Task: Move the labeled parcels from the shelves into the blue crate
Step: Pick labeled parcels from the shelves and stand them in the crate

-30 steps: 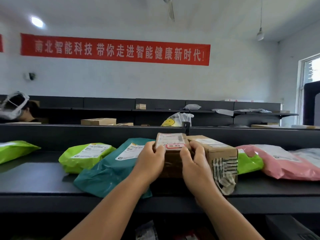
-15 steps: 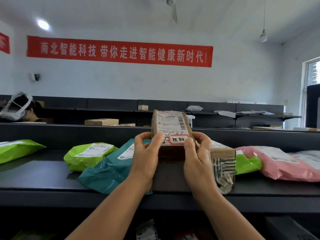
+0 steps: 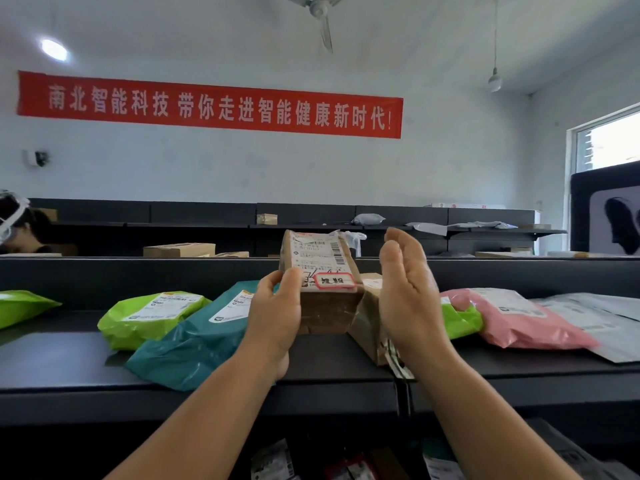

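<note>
Above shelf: box in left fingers (upright).

Red banner reads "南北智能科技 带你走进智能健康新时代!"; parcel label print seems too blurred.

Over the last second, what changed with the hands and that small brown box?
The small cardboard box was lifted off the shelf and tipped upright, label facing the camera. The right hand let go and now sits open beside it; the left hand alone holds it. The teal mailer, green mailer, pink mailer and larger taped box stayed put.
</note>
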The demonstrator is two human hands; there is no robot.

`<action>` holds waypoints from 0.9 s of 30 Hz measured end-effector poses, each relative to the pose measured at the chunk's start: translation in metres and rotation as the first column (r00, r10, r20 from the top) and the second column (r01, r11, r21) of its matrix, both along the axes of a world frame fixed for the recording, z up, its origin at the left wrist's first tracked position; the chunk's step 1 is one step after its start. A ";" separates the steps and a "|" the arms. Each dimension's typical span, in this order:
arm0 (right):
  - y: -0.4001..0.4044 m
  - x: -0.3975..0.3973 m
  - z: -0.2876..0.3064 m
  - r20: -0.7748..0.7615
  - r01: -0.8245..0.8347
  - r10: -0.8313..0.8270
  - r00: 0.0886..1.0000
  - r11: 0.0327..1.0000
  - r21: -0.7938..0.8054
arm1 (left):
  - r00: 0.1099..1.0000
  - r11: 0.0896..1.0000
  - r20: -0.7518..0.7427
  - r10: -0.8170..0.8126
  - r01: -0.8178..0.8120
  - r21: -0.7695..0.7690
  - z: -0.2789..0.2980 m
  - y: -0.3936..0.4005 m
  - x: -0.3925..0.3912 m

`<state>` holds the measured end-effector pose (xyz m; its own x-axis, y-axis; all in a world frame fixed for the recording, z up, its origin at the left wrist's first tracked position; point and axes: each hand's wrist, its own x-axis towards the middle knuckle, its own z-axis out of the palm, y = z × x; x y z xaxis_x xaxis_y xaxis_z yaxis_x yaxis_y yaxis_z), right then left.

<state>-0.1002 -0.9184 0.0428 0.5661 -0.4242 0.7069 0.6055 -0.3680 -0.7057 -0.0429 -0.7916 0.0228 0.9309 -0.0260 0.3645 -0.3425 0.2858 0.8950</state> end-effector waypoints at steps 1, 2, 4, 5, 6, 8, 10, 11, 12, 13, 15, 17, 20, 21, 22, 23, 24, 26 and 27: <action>-0.007 -0.002 0.002 0.002 0.018 -0.018 1.000 1.000 0.008 | 1.000 1.000 -0.005 0.009 -0.009 0.006 0.000 -0.002 0.000; -0.014 -0.003 0.003 0.004 0.034 -0.034 0.999 0.999 0.019 | 1.000 1.000 -0.008 0.020 -0.020 0.015 0.000 -0.003 0.000; -0.027 -0.003 0.003 -0.017 0.068 -0.067 0.998 0.996 0.050 | 0.999 0.999 -0.016 0.037 -0.036 0.025 -0.001 -0.006 0.001; -0.034 -0.002 0.002 -0.044 0.080 -0.077 0.996 0.995 0.067 | 0.999 0.999 -0.022 0.044 -0.043 0.029 -0.001 -0.008 0.002; -0.040 0.000 0.000 -0.075 0.086 -0.081 0.994 0.993 0.080 | 0.998 0.998 -0.035 0.049 -0.048 0.035 -0.002 -0.009 0.002; -0.051 0.003 -0.005 -0.151 0.084 -0.068 0.986 0.991 0.101 | 0.995 0.998 -0.079 0.054 -0.051 0.042 -0.003 -0.013 0.003; -0.061 0.009 -0.012 -0.223 0.074 -0.044 0.974 0.989 0.129 | 0.990 0.998 -0.128 0.054 -0.050 0.036 -0.005 -0.016 0.004; -0.065 0.012 -0.014 -0.256 0.068 -0.026 0.966 0.986 0.155 | 0.988 0.998 -0.146 0.052 -0.047 0.035 -0.007 -0.018 0.005; -0.069 0.016 -0.017 -0.289 0.062 -0.007 0.957 0.981 0.182 | 0.986 0.998 -0.160 0.049 -0.043 0.040 -0.008 -0.019 0.006; -0.072 0.020 -0.019 -0.329 0.053 0.017 0.944 0.978 0.203 | 0.984 0.998 -0.172 0.050 -0.041 0.051 -0.009 -0.021 0.006; -0.077 0.025 -0.021 -0.426 0.028 0.078 0.901 0.971 0.238 | 0.981 0.996 -0.186 0.062 -0.048 0.079 -0.012 -0.025 0.008; -0.080 0.027 -0.022 -0.504 0.000 0.146 0.851 0.960 0.279 | 0.980 0.994 -0.184 0.077 -0.060 0.094 -0.014 -0.028 0.009; -0.085 0.030 -0.026 -0.526 -0.028 0.190 0.829 0.953 0.301 | 0.980 0.992 -0.181 0.081 -0.062 0.109 -0.017 -0.031 0.009; -0.087 0.032 -0.027 -0.526 -0.045 0.201 0.827 0.955 0.295 | 0.981 0.991 -0.176 0.084 -0.064 0.116 -0.017 -0.032 0.009; -0.088 0.034 -0.029 -0.520 -0.063 0.214 0.827 0.954 0.293 | 0.982 0.990 -0.169 0.089 -0.069 0.124 -0.018 -0.033 0.008; -0.088 0.035 -0.031 -0.511 -0.079 0.227 0.829 0.952 0.296 | 0.982 0.989 -0.162 0.095 -0.074 0.129 -0.019 -0.033 0.008; -0.088 0.036 -0.032 -0.503 -0.091 0.240 0.830 0.949 0.303 | 0.983 0.989 -0.156 0.097 -0.078 0.128 -0.020 -0.034 0.008; -0.091 0.039 -0.035 -0.494 -0.112 0.257 0.830 0.946 0.303 | 0.985 0.989 -0.145 0.094 -0.076 0.126 -0.021 -0.035 0.005; -0.093 0.039 -0.036 -0.488 -0.126 0.270 0.830 0.944 0.306 | 0.986 0.989 -0.139 0.093 -0.076 0.126 -0.021 -0.035 0.004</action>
